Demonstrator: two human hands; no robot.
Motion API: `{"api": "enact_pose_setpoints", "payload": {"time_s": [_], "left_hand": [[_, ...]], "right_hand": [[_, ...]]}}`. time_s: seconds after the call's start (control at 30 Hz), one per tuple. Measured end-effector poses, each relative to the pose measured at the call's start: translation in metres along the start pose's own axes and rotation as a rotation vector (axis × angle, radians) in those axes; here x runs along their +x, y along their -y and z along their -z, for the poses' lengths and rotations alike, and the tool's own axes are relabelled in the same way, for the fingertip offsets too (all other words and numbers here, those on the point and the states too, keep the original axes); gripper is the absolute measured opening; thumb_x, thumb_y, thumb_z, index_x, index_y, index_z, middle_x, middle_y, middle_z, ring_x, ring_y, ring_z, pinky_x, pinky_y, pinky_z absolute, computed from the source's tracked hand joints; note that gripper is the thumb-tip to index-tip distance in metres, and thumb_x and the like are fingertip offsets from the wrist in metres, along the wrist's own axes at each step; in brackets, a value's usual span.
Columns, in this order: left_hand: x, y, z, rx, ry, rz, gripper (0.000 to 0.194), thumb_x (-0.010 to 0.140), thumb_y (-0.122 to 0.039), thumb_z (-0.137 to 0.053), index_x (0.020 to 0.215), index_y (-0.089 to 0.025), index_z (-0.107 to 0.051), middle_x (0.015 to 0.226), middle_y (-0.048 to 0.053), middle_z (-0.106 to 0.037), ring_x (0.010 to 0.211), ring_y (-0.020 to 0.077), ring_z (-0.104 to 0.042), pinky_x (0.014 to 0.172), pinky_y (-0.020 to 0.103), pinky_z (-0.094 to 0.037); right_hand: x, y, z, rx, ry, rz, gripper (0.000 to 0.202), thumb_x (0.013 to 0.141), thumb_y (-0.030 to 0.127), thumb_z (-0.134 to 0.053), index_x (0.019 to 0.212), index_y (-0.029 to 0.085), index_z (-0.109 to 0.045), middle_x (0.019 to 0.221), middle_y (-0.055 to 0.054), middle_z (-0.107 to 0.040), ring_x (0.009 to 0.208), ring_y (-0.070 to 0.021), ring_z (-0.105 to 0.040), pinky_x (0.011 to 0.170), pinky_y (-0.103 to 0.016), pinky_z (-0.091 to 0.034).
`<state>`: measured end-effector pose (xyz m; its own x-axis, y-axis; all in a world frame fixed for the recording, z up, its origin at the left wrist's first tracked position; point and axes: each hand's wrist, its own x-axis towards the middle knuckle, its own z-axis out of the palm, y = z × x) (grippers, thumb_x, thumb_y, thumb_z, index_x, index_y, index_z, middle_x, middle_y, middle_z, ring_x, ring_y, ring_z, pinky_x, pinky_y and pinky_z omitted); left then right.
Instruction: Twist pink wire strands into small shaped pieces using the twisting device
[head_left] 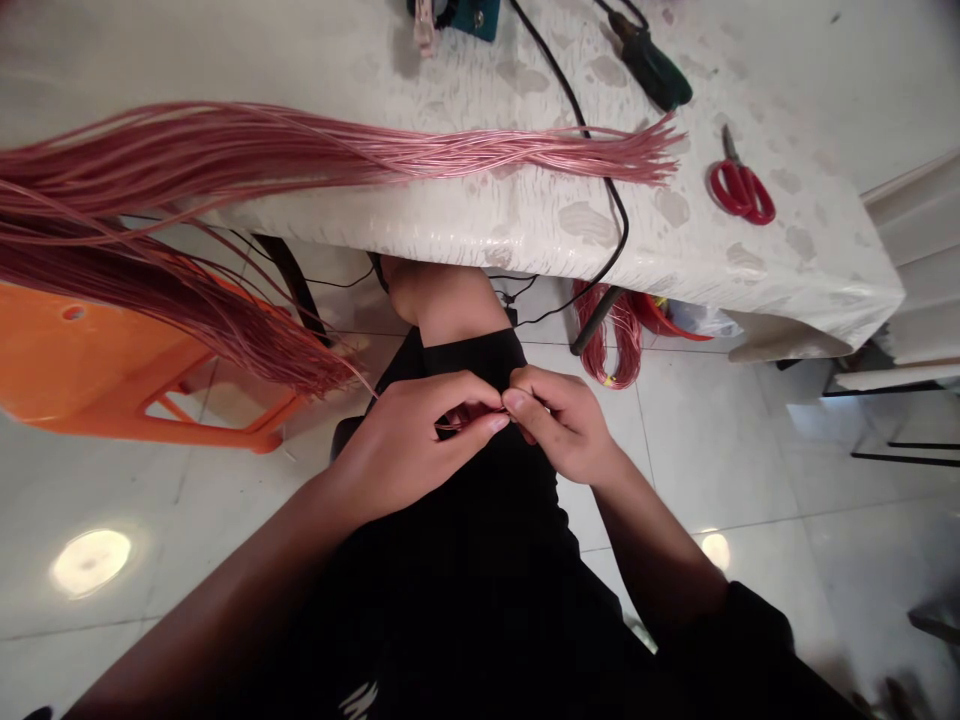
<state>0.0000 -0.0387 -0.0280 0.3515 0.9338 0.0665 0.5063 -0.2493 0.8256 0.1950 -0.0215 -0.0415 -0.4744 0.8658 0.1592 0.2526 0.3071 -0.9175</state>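
Observation:
Above my lap, my left hand (431, 430) pinches a thin pinkish wire (365, 380), which runs from the loose bundle at the left into the palm. The fingertips of my right hand (559, 415) meet those of the left and are pinched on the wire's end, which they mostly hide. One long bundle of pink wires (360, 150) lies along the table, its cut ends fanned out toward the right. Another bundle of the same wires (225, 310) hangs beside the table, over an orange plastic stool (112, 370).
Red-handled scissors (741, 190) and a dark green-handled tool (649, 65) lie on the covered table (795, 270). A black cable (570, 90) crosses the table and drops over its edge. Below are a tied coil of pink wire (611, 345) and a red basin (664, 318).

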Motion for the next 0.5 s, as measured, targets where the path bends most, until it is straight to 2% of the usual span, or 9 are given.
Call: {"api": "enact_pose_setpoints", "payload": {"time_s": [0.23, 0.4, 0.5], "left_hand": [[-0.0015, 0.0035, -0.003, 0.067, -0.084, -0.167, 0.012, 0.093, -0.026, -0.061, 0.092, -0.023, -0.073, 0.082, -0.004, -0.069, 0.07, 0.0079, -0.061, 0.067, 0.021, -0.045], [-0.0022, 0.0021, -0.0022, 0.077, -0.072, -0.081, 0.013, 0.094, -0.028, -0.061, 0.09, -0.024, -0.072, 0.079, -0.005, -0.069, 0.067, 0.0071, -0.061, 0.062, 0.02, -0.043], [-0.0021, 0.0012, -0.0018, 0.057, -0.081, -0.037, 0.013, 0.094, -0.028, -0.06, 0.089, -0.023, -0.072, 0.08, -0.005, -0.07, 0.069, 0.0078, -0.062, 0.064, 0.021, -0.044]], "right_hand": [[0.0001, 0.0027, -0.0005, -0.024, -0.024, -0.004, 0.033, 0.1, 0.029, -0.051, 0.069, 0.019, -0.047, 0.062, 0.004, -0.045, 0.057, -0.009, -0.041, 0.056, -0.024, -0.034], [0.0004, 0.0012, -0.0003, -0.017, -0.031, 0.044, 0.031, 0.1, 0.027, -0.052, 0.071, 0.019, -0.05, 0.064, 0.004, -0.048, 0.059, -0.009, -0.044, 0.059, -0.025, -0.037], [-0.0016, -0.0027, 0.0046, 0.049, -0.034, 0.001, 0.029, 0.101, 0.033, -0.05, 0.076, 0.018, -0.056, 0.064, 0.004, -0.051, 0.058, -0.0097, -0.047, 0.059, -0.025, -0.039]]}}
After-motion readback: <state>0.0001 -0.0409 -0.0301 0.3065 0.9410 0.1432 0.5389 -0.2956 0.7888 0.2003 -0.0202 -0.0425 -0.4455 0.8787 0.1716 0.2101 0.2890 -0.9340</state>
